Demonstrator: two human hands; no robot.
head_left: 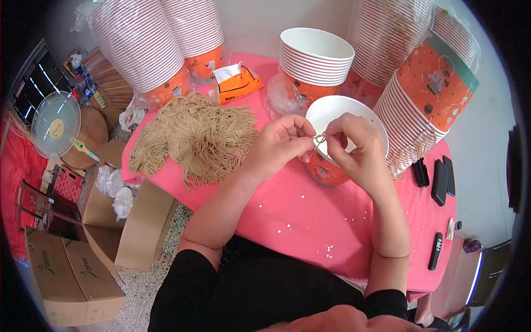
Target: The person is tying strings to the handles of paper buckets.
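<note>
A paper bucket (327,171), orange with a white rim and inside, stands upright on the pink-covered table in front of me. Over its near rim my left hand (283,145) and my right hand (357,145) meet, both with fingers pinched. Between the fingertips runs a short loop of thin beige cord (319,139), gripped from both sides. Whether the cord passes through the bucket's wall is hidden by my fingers. Left of my left hand lies a large heap of beige cords (193,138).
Nested paper buckets (315,58) stand behind, with taller stacks at back left (138,50) and right (406,122), cords hanging by the right one. An orange tissue pack (238,86) lies behind the heap. Phones (441,181) and a remote (436,250) lie right. Cardboard boxes (144,221) stand on the floor.
</note>
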